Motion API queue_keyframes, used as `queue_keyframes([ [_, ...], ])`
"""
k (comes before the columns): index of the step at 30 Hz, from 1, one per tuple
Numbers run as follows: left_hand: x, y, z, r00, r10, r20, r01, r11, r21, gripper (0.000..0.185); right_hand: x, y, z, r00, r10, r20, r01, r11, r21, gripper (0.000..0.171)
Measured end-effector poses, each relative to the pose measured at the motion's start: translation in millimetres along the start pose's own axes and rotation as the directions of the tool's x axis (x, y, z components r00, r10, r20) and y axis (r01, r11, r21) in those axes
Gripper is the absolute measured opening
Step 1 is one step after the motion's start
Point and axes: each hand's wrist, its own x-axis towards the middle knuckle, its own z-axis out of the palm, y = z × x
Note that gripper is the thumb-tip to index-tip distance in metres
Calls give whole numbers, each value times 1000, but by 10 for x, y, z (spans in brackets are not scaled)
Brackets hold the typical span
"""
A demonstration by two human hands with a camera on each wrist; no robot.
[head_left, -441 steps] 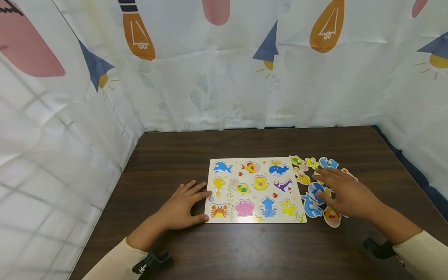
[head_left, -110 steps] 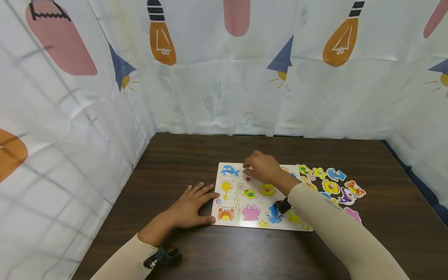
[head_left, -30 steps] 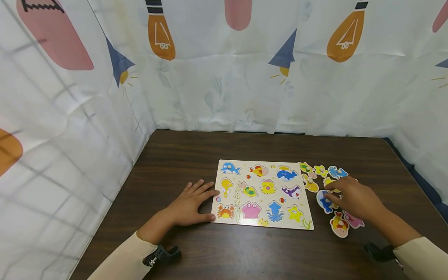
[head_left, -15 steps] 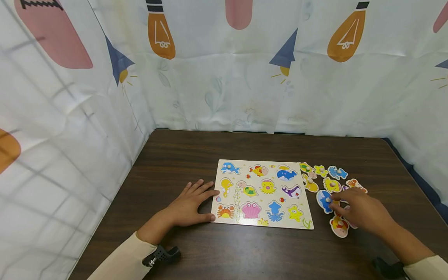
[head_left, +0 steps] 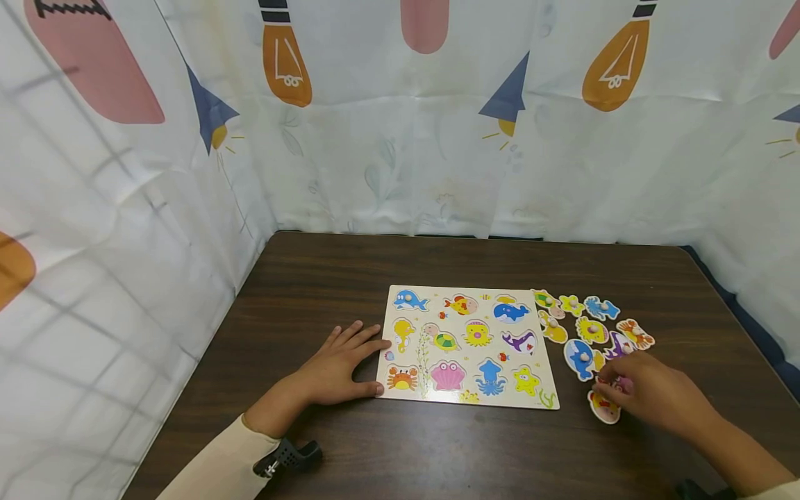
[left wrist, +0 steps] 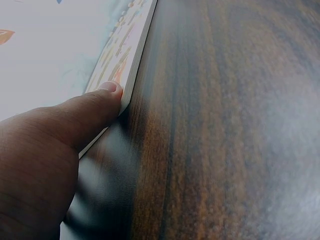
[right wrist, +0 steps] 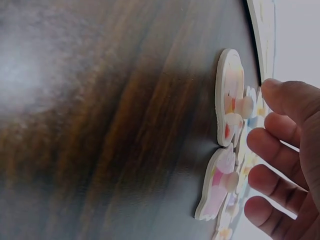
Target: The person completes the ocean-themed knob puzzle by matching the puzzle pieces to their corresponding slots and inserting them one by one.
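A wooden puzzle board (head_left: 469, 347) with sea-animal pictures lies on the dark table (head_left: 437, 444). My left hand (head_left: 350, 354) lies flat on the table, and its thumb (left wrist: 107, 95) presses the board's left edge (left wrist: 132, 65). My right hand (head_left: 615, 389) hovers over the loose pieces to the right of the board. Its fingers (right wrist: 280, 145) are relaxed and stand just off the pegs of a fish piece (right wrist: 227, 100) and a pink shell piece (right wrist: 215, 192). It holds nothing. The pink piece is mostly hidden under the hand in the head view.
Several loose peg pieces lie right of the board, among them a blue whale (head_left: 578, 357), a yellow octopus (head_left: 590, 330) and an orange crab (head_left: 634, 333). Printed white curtains (head_left: 400, 139) close in the table at the back and on both sides.
Over the last second my right hand has drawn back toward me, from above the blue whale piece to the fish and pink pieces. My left hand and the board have stayed put.
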Motion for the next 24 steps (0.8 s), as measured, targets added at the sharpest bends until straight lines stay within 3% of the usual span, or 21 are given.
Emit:
queue_keyframes([
  [24,4,-14,11,1000,7,-1,-7,1000,-13,80,-137,-26,85,999,-31,-31,29,999,-44,24],
])
